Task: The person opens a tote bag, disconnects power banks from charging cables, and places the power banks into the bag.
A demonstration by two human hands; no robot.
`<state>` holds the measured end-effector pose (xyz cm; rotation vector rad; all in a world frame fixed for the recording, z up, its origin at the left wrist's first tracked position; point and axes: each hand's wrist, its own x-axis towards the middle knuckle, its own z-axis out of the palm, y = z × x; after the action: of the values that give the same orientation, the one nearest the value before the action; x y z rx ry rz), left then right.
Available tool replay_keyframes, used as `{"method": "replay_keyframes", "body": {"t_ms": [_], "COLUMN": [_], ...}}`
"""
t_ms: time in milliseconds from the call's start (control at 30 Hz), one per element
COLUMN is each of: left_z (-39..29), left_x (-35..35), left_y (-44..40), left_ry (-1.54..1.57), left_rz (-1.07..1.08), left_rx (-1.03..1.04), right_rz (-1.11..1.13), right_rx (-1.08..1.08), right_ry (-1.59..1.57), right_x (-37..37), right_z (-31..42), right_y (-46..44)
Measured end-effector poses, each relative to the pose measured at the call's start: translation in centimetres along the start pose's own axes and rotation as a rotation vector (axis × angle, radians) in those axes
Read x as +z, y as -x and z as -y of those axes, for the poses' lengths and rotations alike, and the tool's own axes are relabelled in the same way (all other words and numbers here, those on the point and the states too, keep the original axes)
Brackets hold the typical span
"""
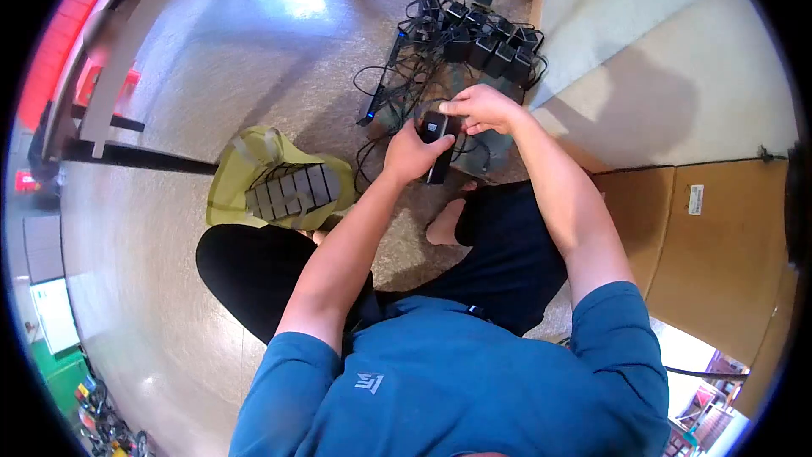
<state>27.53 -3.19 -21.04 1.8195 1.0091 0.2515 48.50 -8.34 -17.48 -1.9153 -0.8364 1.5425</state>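
My left hand (409,153) grips a black rectangular device (437,172) with a small pale label near its top, thumb across its face. At the device's upper end, my right hand (485,110) has thumb and fingers pinched together; whether a cable end is between them is too small to make out. Just beyond my hands lies a group of black box-shaped units (491,49) among tangled black cables (414,76). Left of these, a long dark power strip (385,80) shows small blue lights.
A yellow-green bag (228,182) on the floor at left holds several dark grey blocks (292,193) in rows. At right stands a cardboard box (719,245) by a pale wall (643,34). Dark table legs (139,155) reach in from the left. My legs are folded on the floor.
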Motion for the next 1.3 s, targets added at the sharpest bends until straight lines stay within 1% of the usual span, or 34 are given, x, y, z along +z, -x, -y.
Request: {"method": "replay_keyframes", "body": {"t_ms": [33,67,100,133,167,200,233,267,300,333,400,467,500,600,667,833,933,1033,1133,1233,1267,1300], "left_z": [0.1,0.2,0.2,0.1,0.4,0.6,0.5,0.9,0.2,2.0,1.0,2.0,2.9,1.5,1.9,1.3,1.6,1.8,2.2,2.5,2.5,2.6], "left_x": [-0.6,-1.1,-1.5,-1.9,-1.8,-1.5,-1.6,-1.4,-1.8,-0.3,-1.1,-0.2,0.0,-2.1,-2.8,-4.9,-5.5,-5.7,-6.2,-6.8,-7.0,-7.3], "left_y": [0.5,0.9,1.3,1.6,1.5,1.6,1.9,1.9,2.4,1.4,1.9,1.0,0.5,1.5,1.1,1.3,1.1,1.3,1.9,2.4,2.6,2.7], "left_ry": [-0.001,0.018,0.035,0.051,0.057,0.057,0.107,0.071,0.070,0.173,0.248,0.297,0.324,0.262,0.274,0.146,0.214,0.220,0.240,0.340,0.329,0.318], "left_rz": [-0.054,-0.057,-0.061,-0.069,-0.100,-0.072,-0.057,-0.056,-0.054,-0.064,0.004,0.036,0.051,-0.010,0.047,0.045,0.112,0.107,0.066,0.131,0.133,0.132], "left_rx": [-0.028,-0.030,-0.038,-0.048,-0.001,-0.094,-0.076,-0.067,-0.069,-0.038,-0.101,-0.108,-0.112,-0.091,-0.135,-0.134,-0.161,-0.160,-0.115,-0.178,-0.173,-0.168], "right_rz": [-0.033,-0.061,-0.083,-0.110,-0.131,-0.144,-0.193,-0.248,-0.354,-0.468,-0.563,-0.676,-0.695,-0.713,-0.698,-0.684,-0.684,-0.683,-0.660,-0.630,-0.619,-0.637], "right_rx": [-0.021,-0.039,-0.053,-0.114,-0.179,-0.251,-0.319,-0.385,-0.447,-0.507,-0.542,-0.616,-0.621,-0.589,-0.569,-0.549,-0.538,-0.538,-0.557,-0.562,-0.559,-0.630], "right_ry": [-0.061,-0.125,-0.121,-0.073,-0.024,0.024,0.005,-0.016,0.177,0.370,0.447,0.519,0.490,0.461,0.438,0.458,0.445,0.442,0.468,0.491,0.496,0.471], "right_x": [0.7,1.7,2.5,3.1,3.5,4.0,4.7,5.3,5.9,6.0,6.5,7.2,7.6,8.3,8.4,8.8,9.3,9.6,10.2,10.6,10.7,10.8], "right_z": [0.4,0.6,0.9,0.5,-0.3,-0.7,-0.6,-0.4,0.0,0.3,-0.3,-0.6,-0.5,0.7,0.9,1.8,2.3,2.5,3.0,3.3,3.2,3.1], "right_y": [0.2,0.4,0.6,0.0,-0.8,-1.9,-2.2,-2.0,-1.7,-1.8,-2.5,-2.8,-3.0,-2.8,-3.3,-3.8,-3.8,-3.9,-3.6,-3.5,-3.5,-3.7]}}
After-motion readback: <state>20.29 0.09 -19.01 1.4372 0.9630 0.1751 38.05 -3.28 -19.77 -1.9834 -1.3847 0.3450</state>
